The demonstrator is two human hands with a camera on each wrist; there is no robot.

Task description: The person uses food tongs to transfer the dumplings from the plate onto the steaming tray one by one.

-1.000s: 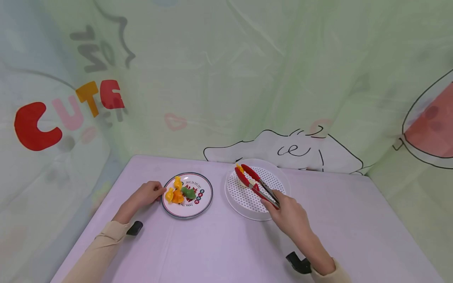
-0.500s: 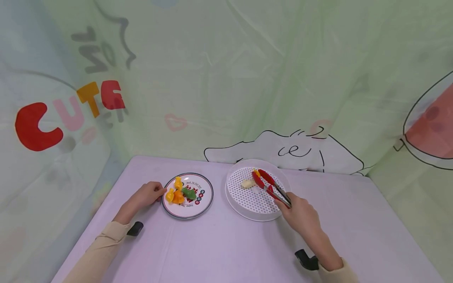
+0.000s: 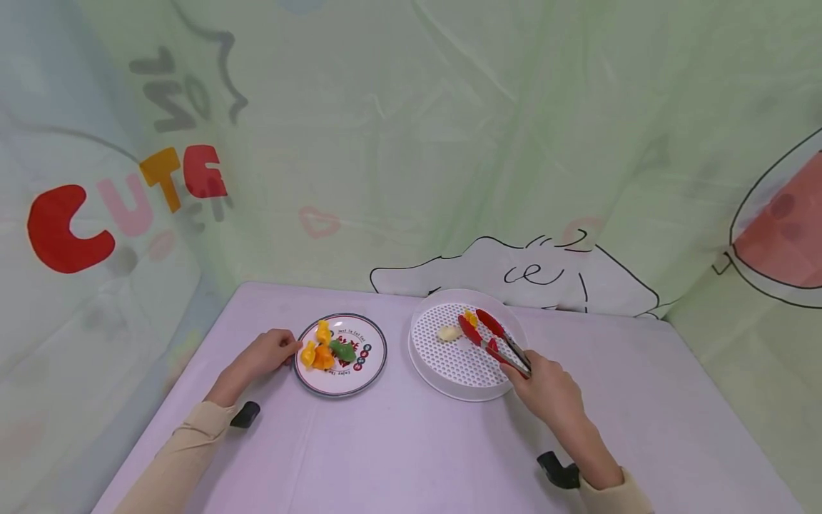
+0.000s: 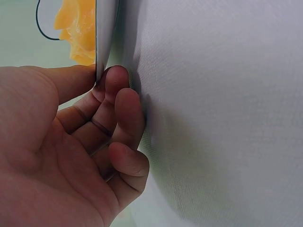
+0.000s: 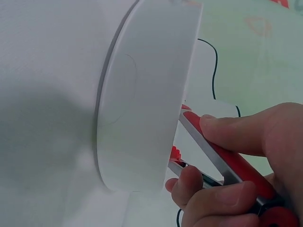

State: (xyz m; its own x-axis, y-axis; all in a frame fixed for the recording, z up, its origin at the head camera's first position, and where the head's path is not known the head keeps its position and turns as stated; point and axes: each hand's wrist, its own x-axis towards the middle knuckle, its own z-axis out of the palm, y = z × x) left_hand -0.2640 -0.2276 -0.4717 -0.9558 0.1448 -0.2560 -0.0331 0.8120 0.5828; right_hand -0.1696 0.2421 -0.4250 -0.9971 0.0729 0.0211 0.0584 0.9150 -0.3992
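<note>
My left hand point(image 3: 272, 349) pinches the left rim of a round white plate point(image 3: 372, 368), thumb on top and fingertips beneath. On the plate sit two yellow dumpling-shaped pieces point(image 3: 323, 332), an orange one point(image 3: 323, 359) and a green one point(image 3: 343, 350). My right hand point(image 3: 546, 389) grips red-tipped metal tongs point(image 3: 471, 333) over a white perforated steamer basket point(image 3: 475, 392). The tong tips stand apart, with a yellow piece point(image 3: 471, 318) between them. In the basket, a cream-coloured piece point(image 3: 449, 333) lies left of the tongs; a red piece point(image 3: 493, 345) shows between the tong arms.
Plate and basket stand apart on a pale cloth-covered table point(image 3: 385, 450). A printed curtain point(image 3: 411, 178) hangs right behind the table's back edge and along both sides. The basket's raised wall point(image 5: 142, 94) fills much of the right wrist view.
The right hand has moved the tongs and the yellow piece rightward across the basket, uncovering the cream piece. The tong tips have since spread apart. The left hand stays at the plate rim.
</note>
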